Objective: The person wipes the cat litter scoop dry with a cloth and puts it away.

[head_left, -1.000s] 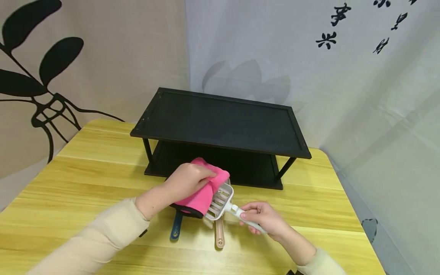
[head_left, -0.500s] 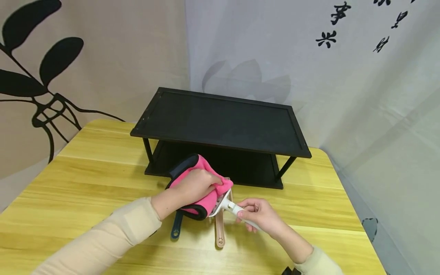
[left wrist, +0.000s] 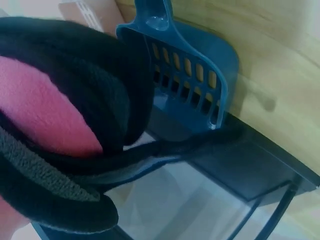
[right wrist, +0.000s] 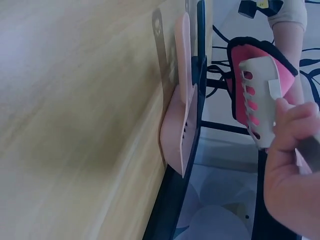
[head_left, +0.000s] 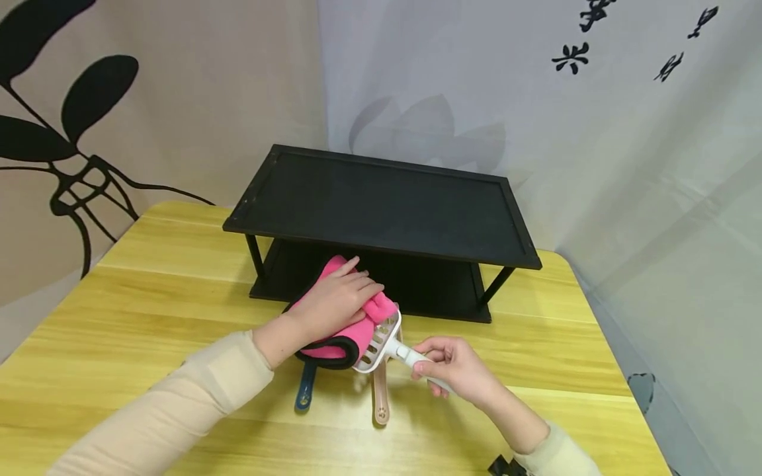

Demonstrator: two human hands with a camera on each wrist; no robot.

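My right hand (head_left: 455,370) grips the handle of a white litter scoop (head_left: 407,355), its slotted head held up in front of the black rack. Over that head lies a pink cloth with black edging (head_left: 348,336). My left hand (head_left: 333,304) presses on the cloth, several fingers stretched out, and a bunched fold shows between index finger and thumb. The cloth hides part of the scoop's head. In the right wrist view the cloth (right wrist: 286,70) hangs behind the slotted head (right wrist: 262,97). Folds of cloth (left wrist: 40,107) fill the left side of the left wrist view.
A blue litter scoop (left wrist: 230,55) and a pinkish-beige one (right wrist: 174,125) lean at the front of the two-tier black rack (head_left: 381,205), handles toward me. All stand on a yellow wooden table (head_left: 149,297). Printed curtains (head_left: 226,86) hang behind.
My left hand shifts over the scoop's head with the cloth and its fingers spread more. The cloth's raised left flap has folded down. My right hand stays nearly in place on the handle.
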